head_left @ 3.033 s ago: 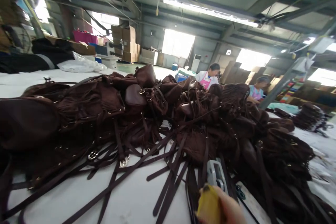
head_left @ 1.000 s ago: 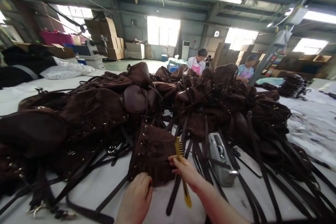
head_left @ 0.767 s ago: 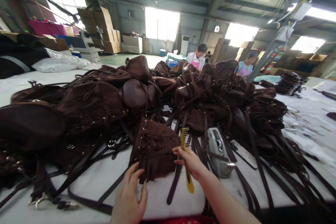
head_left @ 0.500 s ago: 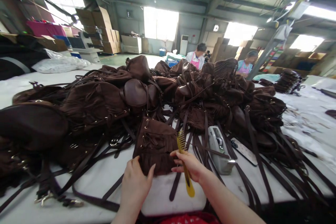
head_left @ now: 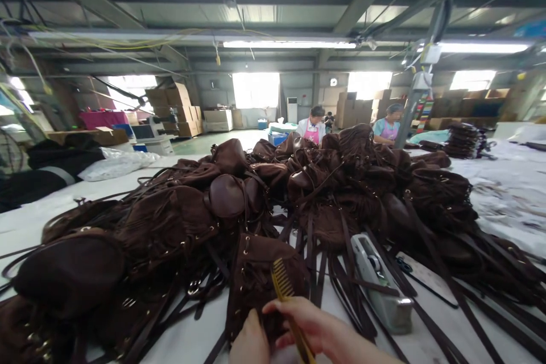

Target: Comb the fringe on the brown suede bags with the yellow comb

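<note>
Down at the lower edge, the person's right hand point(head_left: 309, 321) grasps a yellow comb point(head_left: 282, 280), fingers and thumb closed around its handle. The comb leans up and to the left, its toothed end in front of a dark brown fringed bag point(head_left: 268, 250); whether the teeth touch the fringe is hard to judge. The handle passes beneath the palm, and its far end is cut off by the frame.

The left hand point(head_left: 249, 341) lies against the bag's lower part, its wrist out of frame; its fingertips are hard to make out, so one cannot tell whether they pinch the fabric or merely rest on it. Between them, the hands hide much of the bag's bottom.

The bag lies on a white table point(head_left: 205, 318), just in front of a heap of similar brown bags point(head_left: 228, 196) whose straps overlap too thickly to trace singly. To the right sits a grey metal tool point(head_left: 381, 290), a strap crossing it. Beside it lies a phone point(head_left: 426, 280), partly covered. Beyond the heap, two co-workers point(head_left: 313, 128) are hidden from the chest down.
</note>
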Motion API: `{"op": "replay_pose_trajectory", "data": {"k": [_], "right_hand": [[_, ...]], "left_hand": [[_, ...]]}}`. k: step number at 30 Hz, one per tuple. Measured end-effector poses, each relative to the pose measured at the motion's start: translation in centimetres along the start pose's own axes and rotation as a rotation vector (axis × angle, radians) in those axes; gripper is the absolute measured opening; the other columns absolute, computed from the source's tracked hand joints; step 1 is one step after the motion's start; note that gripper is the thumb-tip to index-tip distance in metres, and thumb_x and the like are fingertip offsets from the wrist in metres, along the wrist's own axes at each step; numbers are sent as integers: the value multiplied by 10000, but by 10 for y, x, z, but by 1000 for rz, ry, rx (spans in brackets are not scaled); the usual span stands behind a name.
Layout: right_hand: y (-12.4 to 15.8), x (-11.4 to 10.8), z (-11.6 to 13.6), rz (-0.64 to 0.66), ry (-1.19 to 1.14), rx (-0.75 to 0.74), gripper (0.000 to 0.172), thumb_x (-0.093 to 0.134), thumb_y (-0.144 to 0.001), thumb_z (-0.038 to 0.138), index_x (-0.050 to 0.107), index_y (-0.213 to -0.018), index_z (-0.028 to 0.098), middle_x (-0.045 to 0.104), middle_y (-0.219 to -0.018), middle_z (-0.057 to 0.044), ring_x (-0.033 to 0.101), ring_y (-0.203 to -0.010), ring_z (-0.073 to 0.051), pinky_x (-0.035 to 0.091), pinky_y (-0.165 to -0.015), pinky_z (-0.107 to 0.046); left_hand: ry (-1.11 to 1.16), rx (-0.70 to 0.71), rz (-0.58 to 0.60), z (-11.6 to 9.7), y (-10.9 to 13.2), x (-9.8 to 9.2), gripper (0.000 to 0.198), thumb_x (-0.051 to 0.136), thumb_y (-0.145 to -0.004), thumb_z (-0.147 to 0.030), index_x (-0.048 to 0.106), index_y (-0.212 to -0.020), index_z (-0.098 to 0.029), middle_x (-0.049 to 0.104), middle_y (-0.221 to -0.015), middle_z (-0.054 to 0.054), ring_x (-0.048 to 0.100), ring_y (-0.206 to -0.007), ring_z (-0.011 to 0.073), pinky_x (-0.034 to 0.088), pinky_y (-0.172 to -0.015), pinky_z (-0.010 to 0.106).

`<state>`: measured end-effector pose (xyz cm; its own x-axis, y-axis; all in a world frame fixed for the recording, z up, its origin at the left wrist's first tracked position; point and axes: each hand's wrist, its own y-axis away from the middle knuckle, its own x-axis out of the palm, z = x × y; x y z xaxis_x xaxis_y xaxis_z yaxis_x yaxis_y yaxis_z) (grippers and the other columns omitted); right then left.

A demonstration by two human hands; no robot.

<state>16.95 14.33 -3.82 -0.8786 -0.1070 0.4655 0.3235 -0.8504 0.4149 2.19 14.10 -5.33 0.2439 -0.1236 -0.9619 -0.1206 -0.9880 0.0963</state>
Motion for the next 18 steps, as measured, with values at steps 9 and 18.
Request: {"op": "replay_pose_trajectory", "data": {"k": [9, 18], "right_hand": [[-18, 6, 4, 155, -46, 121, 344, 612, -743, 356, 692, -945, 89, 650, -822, -80, 601, -610, -101, 216, -362, -140], [8, 20, 33, 203, -12, 119, 297, 574, -752, 310, 681, -907, 81, 562, -688, -26, 508, -500, -59, 267, -359, -148]], "left_hand": [[247, 263, -61, -5, 57, 25, 466, 297, -867, -60, 493, -1290, -74, 639, -1154, 166, 630, -1010, 219, 498, -835, 295], [1697, -282, 685, 14, 4, -21, 691, 355, -754, -783, 642, -642, -165, 688, -718, 127, 664, -729, 295, 511, -712, 426]]}}
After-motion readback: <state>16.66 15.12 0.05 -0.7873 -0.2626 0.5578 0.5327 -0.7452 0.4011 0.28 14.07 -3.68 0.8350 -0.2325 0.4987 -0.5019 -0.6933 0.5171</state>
